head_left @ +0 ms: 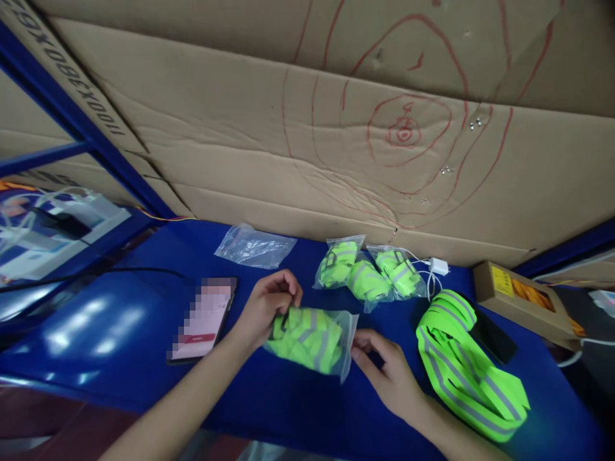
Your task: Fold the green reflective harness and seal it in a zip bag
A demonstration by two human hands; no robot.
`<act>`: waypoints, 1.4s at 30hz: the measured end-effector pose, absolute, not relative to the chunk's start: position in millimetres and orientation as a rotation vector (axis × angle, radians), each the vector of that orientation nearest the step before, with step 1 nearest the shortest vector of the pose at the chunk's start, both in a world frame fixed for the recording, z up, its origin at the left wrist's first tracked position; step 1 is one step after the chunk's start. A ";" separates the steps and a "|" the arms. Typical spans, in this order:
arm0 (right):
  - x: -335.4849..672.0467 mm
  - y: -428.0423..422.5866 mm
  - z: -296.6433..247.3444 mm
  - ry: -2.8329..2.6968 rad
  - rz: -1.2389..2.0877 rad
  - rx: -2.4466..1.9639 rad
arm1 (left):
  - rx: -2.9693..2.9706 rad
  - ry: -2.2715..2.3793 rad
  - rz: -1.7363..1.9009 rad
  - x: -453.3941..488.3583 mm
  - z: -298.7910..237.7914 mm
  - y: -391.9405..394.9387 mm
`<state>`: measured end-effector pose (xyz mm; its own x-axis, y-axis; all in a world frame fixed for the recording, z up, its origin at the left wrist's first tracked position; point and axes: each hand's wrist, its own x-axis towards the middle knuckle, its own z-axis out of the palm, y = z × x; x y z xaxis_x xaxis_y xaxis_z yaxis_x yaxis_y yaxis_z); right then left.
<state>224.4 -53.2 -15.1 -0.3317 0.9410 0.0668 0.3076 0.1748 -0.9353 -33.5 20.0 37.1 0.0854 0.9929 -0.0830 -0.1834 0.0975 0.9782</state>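
A clear zip bag (307,339) packed with a folded neon-green reflective strap lies between my hands over the blue table. My left hand (271,301) is closed at the bag's upper left end, its fingers curled and the fingertips partly hidden. At the bag's right edge, the thumb and forefinger of my right hand (384,365) pinch the plastic. A loose heap of neon-green reflective strap (461,371) with grey stripes rests to the right of that hand. Behind the held bag sit several filled bags (369,278) of the same strap.
A flat clear bag (254,246) lies at the back. The phone (204,320) is left of my left arm. A white charger (438,266), a dark phone-like slab (494,336) and a cardboard box (519,298) stand right. Cardboard (240,128) with red rings walls the back.
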 end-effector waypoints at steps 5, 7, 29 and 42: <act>229.5 -39.0 -30.9 -1.355 1.372 -1.247 | 1.300 1.271 1.357 -14.4 12.4 23.2; 233.0 -34.9 -35.2 -1.261 1.402 -1.280 | 1.694 1.369 1.404 -12.2 4.0 12.8; 217.3 -55.9 -36.5 -1.330 1.247 -1.291 | 1.759 0.776 0.815 15.0 9.2 -15.4; 224.3 -49.1 -26.3 -1.013 1.800 -1.179 | 0.494 0.512 0.998 -15.3 34.4 -3.5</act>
